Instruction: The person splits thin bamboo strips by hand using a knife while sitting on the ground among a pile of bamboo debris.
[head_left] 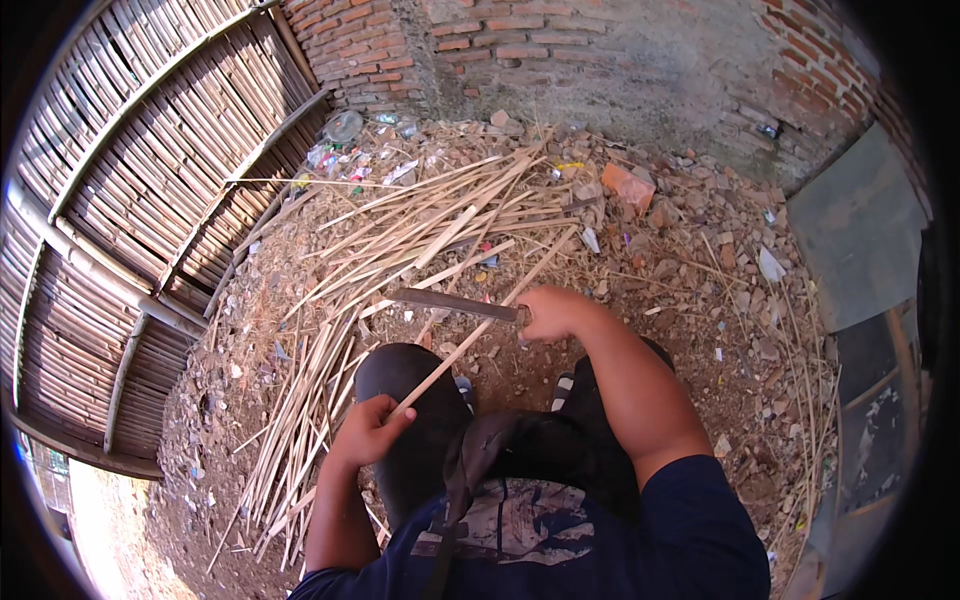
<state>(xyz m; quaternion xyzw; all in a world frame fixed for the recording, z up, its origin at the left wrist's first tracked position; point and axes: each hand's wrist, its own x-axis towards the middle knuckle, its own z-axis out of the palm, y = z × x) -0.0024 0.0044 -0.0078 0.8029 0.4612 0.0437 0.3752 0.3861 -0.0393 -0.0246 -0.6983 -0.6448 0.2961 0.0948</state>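
Note:
My left hand (372, 430) is closed around the near end of a long, pale bamboo strip (447, 362), just beside my left knee. From there the strip slants up and away to the right. In my right hand (553, 314) is the handle of a machete (445, 301), its dark flat blade pointing left. Blade and strip cross close to the right hand; whether they touch I cannot tell. Ahead lies a loose heap of cut bamboo strips (425, 232), and more strips (305, 425) lie along my left side.
Rubble and litter cover the ground, with an orange brick (629, 187) beyond the heap. A bamboo slat fence (150, 150) stands at left, a brick wall (600, 75) at the back. Grey sheets (858, 230) lean at right. My black-clad knees (405, 380) are bent below the blade.

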